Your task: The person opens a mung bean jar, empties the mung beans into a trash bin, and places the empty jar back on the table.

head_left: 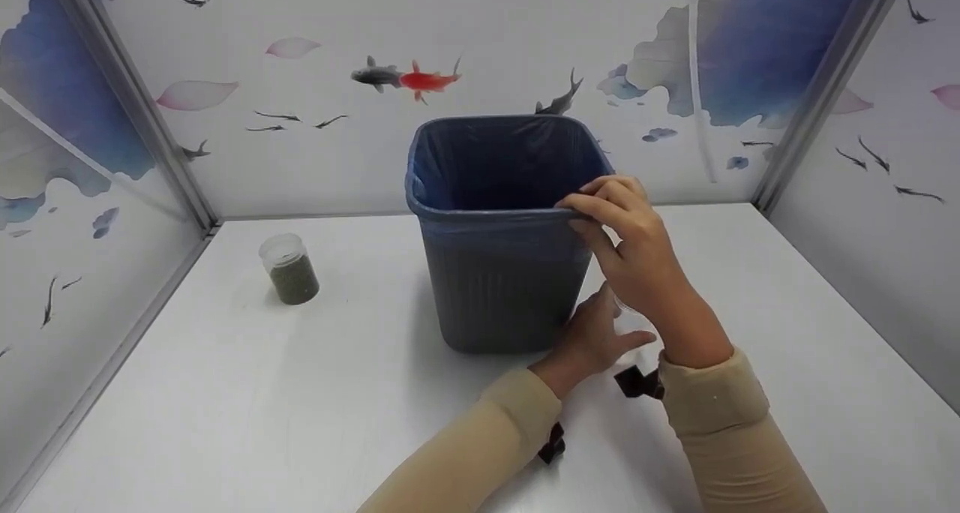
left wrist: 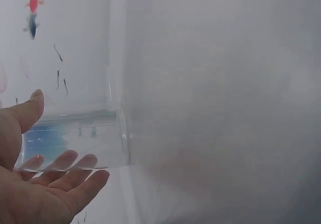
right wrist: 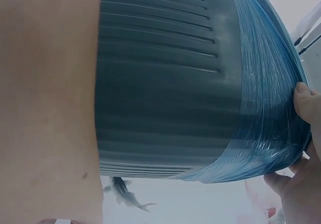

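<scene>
A grey trash bin (head_left: 502,288) stands upright, lined with a thin blue plastic bag (right wrist: 263,83) folded over its rim. At the bin's near right corner, my right hand (head_left: 630,235) pinches the rim and liner, thumb outside. Low beside the bin, my left hand (head_left: 592,333) has its thumb spread away from the fingers. Next to that hand stands a clear, see-through jar (left wrist: 95,138). In the left wrist view the fingers reach along one side of the jar and the thumb is on the other; whether they touch it I cannot tell.
A clear jar with dark green contents (head_left: 295,277) stands on the white table (head_left: 262,423), left of the bin. Panels printed with fish and petals (head_left: 315,160) enclose the back and sides. Black pieces (head_left: 637,382) show near the wrists.
</scene>
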Available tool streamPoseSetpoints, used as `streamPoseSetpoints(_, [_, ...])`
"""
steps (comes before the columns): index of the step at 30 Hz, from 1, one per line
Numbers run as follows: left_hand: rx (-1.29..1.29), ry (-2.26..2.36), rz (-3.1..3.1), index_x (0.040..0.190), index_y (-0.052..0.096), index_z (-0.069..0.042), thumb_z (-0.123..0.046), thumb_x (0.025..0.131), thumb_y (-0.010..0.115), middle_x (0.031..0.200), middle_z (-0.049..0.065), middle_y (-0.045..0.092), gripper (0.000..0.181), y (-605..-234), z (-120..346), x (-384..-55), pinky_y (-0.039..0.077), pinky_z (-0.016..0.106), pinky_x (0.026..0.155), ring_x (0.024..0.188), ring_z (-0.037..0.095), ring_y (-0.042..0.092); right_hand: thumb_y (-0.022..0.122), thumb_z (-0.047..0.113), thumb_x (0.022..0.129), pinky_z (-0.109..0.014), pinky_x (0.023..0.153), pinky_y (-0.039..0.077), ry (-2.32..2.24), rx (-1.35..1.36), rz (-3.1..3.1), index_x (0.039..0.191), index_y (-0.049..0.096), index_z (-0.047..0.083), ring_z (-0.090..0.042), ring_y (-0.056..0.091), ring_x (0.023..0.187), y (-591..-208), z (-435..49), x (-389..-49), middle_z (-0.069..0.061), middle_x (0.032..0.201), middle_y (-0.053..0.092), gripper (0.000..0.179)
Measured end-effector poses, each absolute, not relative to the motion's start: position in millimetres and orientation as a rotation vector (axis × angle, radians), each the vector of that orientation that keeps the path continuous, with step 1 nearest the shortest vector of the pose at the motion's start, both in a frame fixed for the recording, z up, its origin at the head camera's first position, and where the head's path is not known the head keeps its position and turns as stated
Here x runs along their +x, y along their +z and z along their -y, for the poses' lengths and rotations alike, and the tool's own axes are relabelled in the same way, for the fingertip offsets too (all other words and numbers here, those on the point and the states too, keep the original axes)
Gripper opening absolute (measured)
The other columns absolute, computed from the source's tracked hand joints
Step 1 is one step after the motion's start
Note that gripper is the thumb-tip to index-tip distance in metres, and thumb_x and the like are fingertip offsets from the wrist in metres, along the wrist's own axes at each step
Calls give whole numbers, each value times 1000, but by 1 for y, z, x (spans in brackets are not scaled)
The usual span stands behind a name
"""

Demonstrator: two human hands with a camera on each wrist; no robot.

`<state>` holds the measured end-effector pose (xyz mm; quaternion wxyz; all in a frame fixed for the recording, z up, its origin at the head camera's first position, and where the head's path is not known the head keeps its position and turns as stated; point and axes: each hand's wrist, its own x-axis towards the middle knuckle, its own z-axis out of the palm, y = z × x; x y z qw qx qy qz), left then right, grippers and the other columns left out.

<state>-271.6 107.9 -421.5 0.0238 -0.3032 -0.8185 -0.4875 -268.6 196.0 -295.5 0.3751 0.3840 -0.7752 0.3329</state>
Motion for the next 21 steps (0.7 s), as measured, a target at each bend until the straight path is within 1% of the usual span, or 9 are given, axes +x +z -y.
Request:
streamPoseSetpoints(3, [-920,-1512,2548,161,31,-2,-29,95,83,153,14,56,88,-422,-107,-271,48,22,107,138,20,57,71,-4,98,-39,99,44,855,979,1981,119,78,3,-33,57,118,-295,-195,-268,-12,104,68,23])
streamPoseSetpoints(5, [-910,-1518,2543,161,30,-2,-29,94,85,157,14,53,91,-421,-107,-271,45,24,112,143,19,52,71,-4,98,-40,100,44,860,981,1977,119,78,3,-33,57,118,-296,-195,-269,-12,103,68,23])
streamPoseSetpoints(9, [-866,-1519,2546,158,33,0,-29,90,88,158,16,51,92,-421,-105,-270,40,27,118,147,23,48,70,-5,98,-41,102,44,866,983,1970,119,78,3,-33,57,119,-297,-195,-269,-12,104,69,23])
streamPoseSetpoints(12, [-803,-1513,2606,158,35,-4,-31,92,87,156,14,51,89,-419,-103,-266,40,28,118,147,22,48,71,-5,98,-41,100,44,869,982,1967,119,78,4,-32,57,118,-298,-195,-270,-12,104,69,24])
streamPoseSetpoints(14, [-762,-1513,2655,161,34,-6,-33,94,85,158,11,50,88,-417,-100,-261,39,29,119,148,21,46,70,-3,99,-41,100,44,864,985,1978,120,78,4,-32,57,119,-298,-196,-271,-12,104,68,23])
streamPoseSetpoints(17, [-710,-1512,2737,164,31,-8,-36,96,82,165,6,43,90,-413,-96,-254,35,30,122,153,18,39,70,0,100,-41,101,44,855,985,1993,121,77,3,-32,56,120,-298,-196,-271,-12,105,68,22])
streamPoseSetpoints(19, [-685,-1510,2796,167,28,-10,-38,97,81,170,3,37,92,-412,-91,-249,32,31,124,156,16,34,70,-1,100,-42,101,44,853,983,1992,121,77,3,-32,56,120,-298,-196,-271,-12,105,68,22])
streamPoseSetpoints(21, [-670,-1496,2848,168,26,-12,-40,98,79,172,2,34,91,-411,-85,-243,31,32,125,157,15,31,70,-2,99,-42,101,44,854,984,1987,121,77,3,-32,57,120,-298,-195,-270,-12,105,68,23])
